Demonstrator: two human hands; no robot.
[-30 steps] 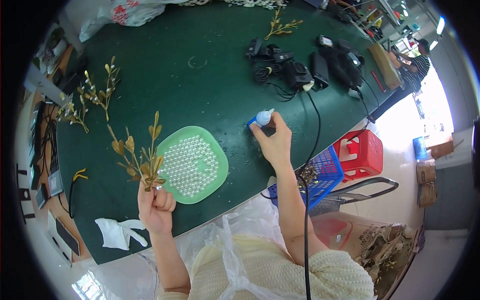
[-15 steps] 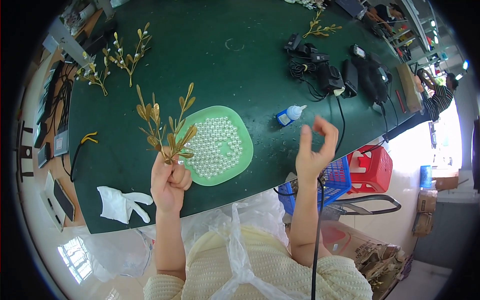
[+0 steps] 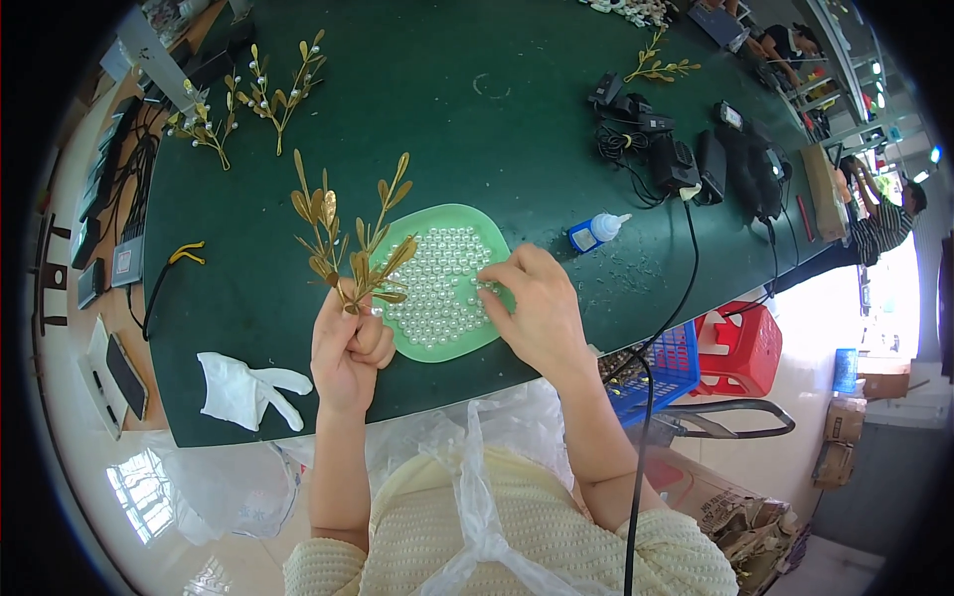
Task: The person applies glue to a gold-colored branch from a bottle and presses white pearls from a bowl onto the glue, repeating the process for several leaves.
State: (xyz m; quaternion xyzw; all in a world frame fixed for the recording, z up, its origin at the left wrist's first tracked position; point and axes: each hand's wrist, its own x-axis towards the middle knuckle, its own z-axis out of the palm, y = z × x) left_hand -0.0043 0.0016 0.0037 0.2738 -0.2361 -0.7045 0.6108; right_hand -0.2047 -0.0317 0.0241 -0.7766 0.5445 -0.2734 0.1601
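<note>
My left hand (image 3: 350, 353) is closed around the stem of a gold artificial leaf branch (image 3: 343, 248), held upright with its leaves overlapping the left rim of a green plate (image 3: 497, 234). A white pearl shows by its stem, beside my fingers. Many white pearl beads (image 3: 437, 283) lie in the plate. Over the plate's right side is my right hand (image 3: 542, 313), its thumb and index fingertips slightly apart among the pearls. Whether a bead touches both tips is too small to tell. A blue-and-white glue bottle (image 3: 593, 233) with a pointed nozzle stands to the right.
Two gold branches with pearls (image 3: 281, 94) lie far left; another gold branch (image 3: 661, 68) lies far right. Black adapters and cables (image 3: 656, 139) occupy the right. A white glove (image 3: 248, 389) rests at the near left edge. A blue basket (image 3: 666, 368) and red stool (image 3: 740, 343) stand beyond the edge.
My right hand has moved left and down from the air near the glue bottle to the pearls in the plate. My left hand still holds the branch. The whole view has shifted slightly.
</note>
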